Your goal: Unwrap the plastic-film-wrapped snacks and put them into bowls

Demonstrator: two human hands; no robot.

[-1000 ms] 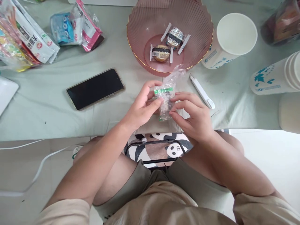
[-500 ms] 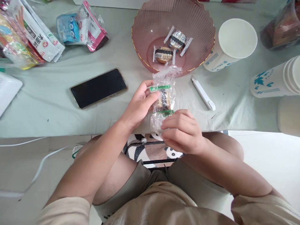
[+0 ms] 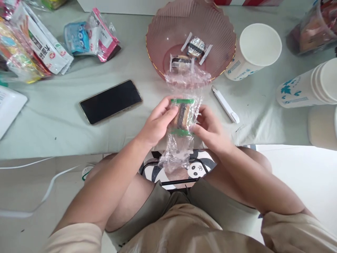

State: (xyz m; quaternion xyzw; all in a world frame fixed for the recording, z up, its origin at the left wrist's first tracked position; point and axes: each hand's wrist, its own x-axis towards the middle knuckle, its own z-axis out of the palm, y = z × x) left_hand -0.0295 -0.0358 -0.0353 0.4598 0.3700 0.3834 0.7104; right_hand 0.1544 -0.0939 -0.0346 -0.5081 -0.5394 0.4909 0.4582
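Note:
Between my hands is a small wrapped snack cake (image 3: 183, 116), dark in the middle and pale brown at the sides, with green strips across both ends of its clear wrapper. Loose clear plastic (image 3: 179, 153) hangs from its near end, and more crumpled film spreads over the bowl's near rim. My left hand (image 3: 160, 121) grips its left side, thumb on top. On the right side, my right hand (image 3: 210, 126) holds the wrapper edge with thumb and fingers. Inside the pink ribbed bowl (image 3: 158, 38) lie two wrapped snacks, one silvery (image 3: 197, 47) and one with a barcode (image 3: 181, 63).
A phone (image 3: 111, 102) lies left of my hands, a white utility knife (image 3: 225, 104) to the right. Paper cups (image 3: 259, 45) and a stack of cups (image 3: 302, 84) stand farther right. Snack packets (image 3: 39, 38) are piled at the back left. The table's edge runs just below my hands.
My right hand has moved up from the wrapper's near end to the snack cake's right side. The near plastic now hangs spread out, and the far film reaches farther over the bowl.

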